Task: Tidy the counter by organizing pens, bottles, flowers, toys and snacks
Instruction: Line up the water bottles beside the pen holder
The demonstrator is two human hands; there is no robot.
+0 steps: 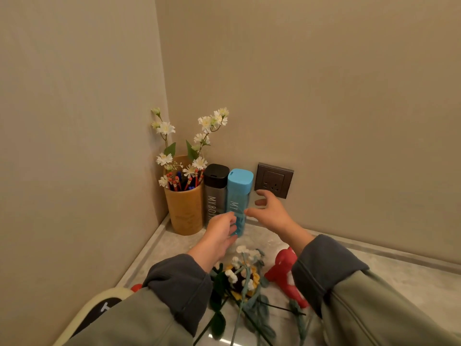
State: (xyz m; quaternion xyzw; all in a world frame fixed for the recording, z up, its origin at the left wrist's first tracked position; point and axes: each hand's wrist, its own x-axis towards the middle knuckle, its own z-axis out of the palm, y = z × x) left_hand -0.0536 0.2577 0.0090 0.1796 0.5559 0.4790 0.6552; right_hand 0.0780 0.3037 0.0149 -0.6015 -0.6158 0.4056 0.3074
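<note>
Head view, looking down into the corner of a grey marbled bench (399, 283) where two beige walls meet. A blue bottle (238, 193) with a matching blue cap stands upright near the back wall, touching a grey bottle (214, 196) with a black cap on its left. Both bottles carry white lettering down their sides.

The left hand (220, 233) holds the blue bottle low down, its fingers (232, 222) curled against the base. The right hand (272, 213) sits just beside the bottle's right side with its fingers spread and loosely curved, gripping nothing.

Left of the grey bottle, tight in the corner, stands a round wooden holder (185, 213). It is packed with red and blue pens and pencils (179, 182), and sprays of white artificial flowers (207, 123) rise out of it. A dark wall socket (274, 179) is set in the wall behind the right hand.

Nearer the person, between the two forearms, a bunch of crocheted flowers (243, 275) lies flat on the bench, stems pointing toward the camera. A red toy (284, 268) lies just to its right, partly hidden by the right sleeve. Both arms wear grey-green sleeves with darker grey cuffs.
</note>
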